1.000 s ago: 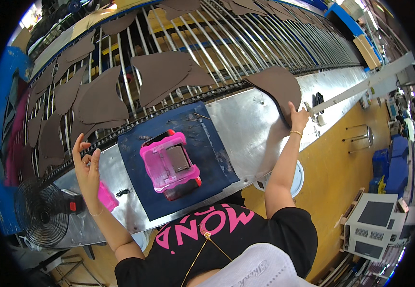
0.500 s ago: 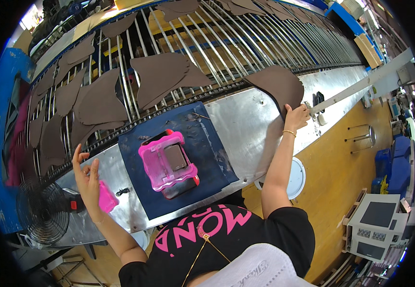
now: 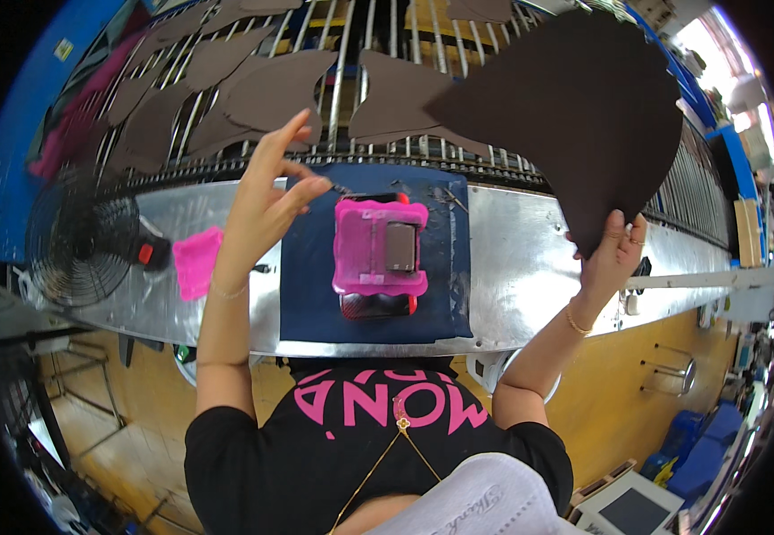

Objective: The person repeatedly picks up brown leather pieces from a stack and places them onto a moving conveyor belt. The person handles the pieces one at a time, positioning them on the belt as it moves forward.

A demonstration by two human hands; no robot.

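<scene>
Raised on the right is a large dark brown curved flat piece (image 3: 596, 116), gripped at its lower tip by my right hand (image 3: 614, 254). It covers part of the roller rack behind it. My left hand (image 3: 273, 192) hovers above the left edge of the dark blue mat (image 3: 316, 312), fingers spread and nothing in them. On the mat stands a pink plastic frame (image 3: 351, 250) with a small brown block (image 3: 400, 247) in its right part. Red and black parts show beneath the frame at its far and near ends.
Beyond the metal table (image 3: 521, 303) runs a roller conveyor (image 3: 432, 36) with several brown flat pieces (image 3: 271, 94) lying on it. A black fan (image 3: 84, 236) and a pink tray-like item (image 3: 198, 263) are at the left. A pale bar (image 3: 708, 278) crosses the right end.
My right hand has lifted the brown piece off the table's far right side, up and toward me. My left hand has moved right, toward the mat. The view has turned.
</scene>
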